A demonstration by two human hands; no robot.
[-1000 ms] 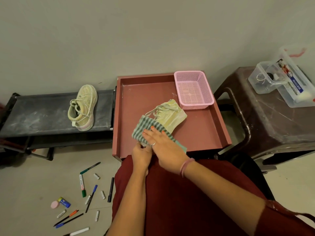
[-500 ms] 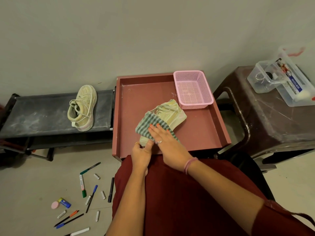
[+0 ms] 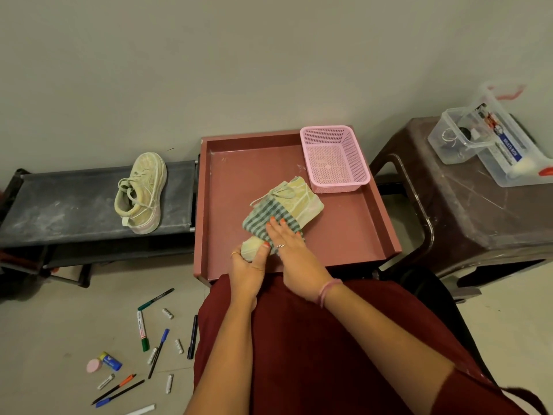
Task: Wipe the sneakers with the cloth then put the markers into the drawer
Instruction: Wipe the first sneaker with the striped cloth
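On the left bench lies one sneaker (image 3: 140, 193); markers (image 3: 143, 326) scatter the near floor. In the drawer (image 3: 233, 181), left hand (image 3: 247, 269) grips the second sneaker's (image 3: 302, 199) heel; right hand (image 3: 288, 241), fingers flat together, presses the cloth (image 3: 267, 218). Far right, a box (image 3: 508, 151) reads "MULTI-BOX".

A plain grey-green wall (image 3: 239, 61) fills the space beyond my grip, evenly lit, with no hard shadows. Left of my grip a low black rack (image 3: 59, 205) runs along the wall, its top dusty and streaked white. Right of my grip stands a dark brown plastic stool (image 3: 478, 223), scratched on top, carrying clear plastic boxes (image 3: 490, 145) at its far corner. Under and behind my grip, on both sides of my lap, the floor (image 3: 45, 339) is pale beige tile with a faint joint line to my lower left.
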